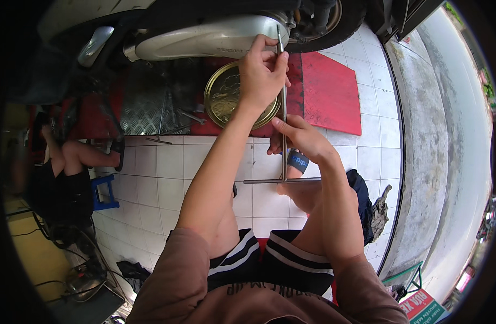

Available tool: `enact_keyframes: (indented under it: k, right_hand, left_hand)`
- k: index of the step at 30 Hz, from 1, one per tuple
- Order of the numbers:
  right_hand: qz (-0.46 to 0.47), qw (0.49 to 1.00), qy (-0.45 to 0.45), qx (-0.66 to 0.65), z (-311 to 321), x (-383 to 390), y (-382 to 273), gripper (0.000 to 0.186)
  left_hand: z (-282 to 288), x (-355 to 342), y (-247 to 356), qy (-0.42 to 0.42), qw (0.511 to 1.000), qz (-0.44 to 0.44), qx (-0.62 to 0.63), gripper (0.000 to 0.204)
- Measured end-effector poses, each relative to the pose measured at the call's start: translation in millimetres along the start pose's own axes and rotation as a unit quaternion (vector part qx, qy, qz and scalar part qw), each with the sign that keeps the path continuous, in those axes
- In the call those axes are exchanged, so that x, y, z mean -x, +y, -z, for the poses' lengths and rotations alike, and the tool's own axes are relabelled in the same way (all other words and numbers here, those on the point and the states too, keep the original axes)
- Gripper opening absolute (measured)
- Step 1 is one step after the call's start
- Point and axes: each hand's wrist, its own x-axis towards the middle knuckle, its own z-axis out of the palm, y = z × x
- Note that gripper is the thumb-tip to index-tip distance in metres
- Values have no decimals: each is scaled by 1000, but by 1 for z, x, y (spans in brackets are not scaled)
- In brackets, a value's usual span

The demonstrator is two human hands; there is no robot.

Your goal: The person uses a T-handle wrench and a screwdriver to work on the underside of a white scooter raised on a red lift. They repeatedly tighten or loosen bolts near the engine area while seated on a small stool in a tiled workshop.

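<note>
A long T-handle socket wrench (pixel 285 102) stretches away from me, its crossbar (pixel 259 181) nearest my knees. My left hand (pixel 263 73) is closed on the shaft just below the socket end, which points at the silver-grey cover (pixel 215 38) of a motorbike. Lower on the shaft, close to the crossbar, my right hand (pixel 306 139) has its fingers curled around it. Partly hidden behind my left wrist and forearm, a round gold tray (pixel 209 97) rests on the red platform. What lies inside it is hard to make out.
The red platform (pixel 332 92) has a metal tread plate (pixel 145 105) bearing a spanner (pixel 193 115). More thin tools (pixel 159 141) lie at its near edge. Another person (pixel 59 173) sits at the left beside a blue stool (pixel 104 192). Dark cloth (pixel 361 200) lies on the tiles at the right.
</note>
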Motion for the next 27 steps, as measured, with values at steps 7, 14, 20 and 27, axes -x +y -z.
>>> enact_keyframes:
  k: [7,14,20,27]
  right_hand:
    - [5,939,-303,160,-18,-5,35,19]
    - [-75,922,-378,-43,-70,21,30,24]
    - [-104,959,-225,-136,-95,17,32,27]
    - [-55,998,-36,15,-129,7,48,31]
  left_hand:
    - [57,13,18,-16,999,28,-37,21]
    - [119,60,-18,32,979,197,42,20]
    - [120,62,-74,72,941,317,90,29]
    - [106,51,-106,-59,955,251,-144,35]
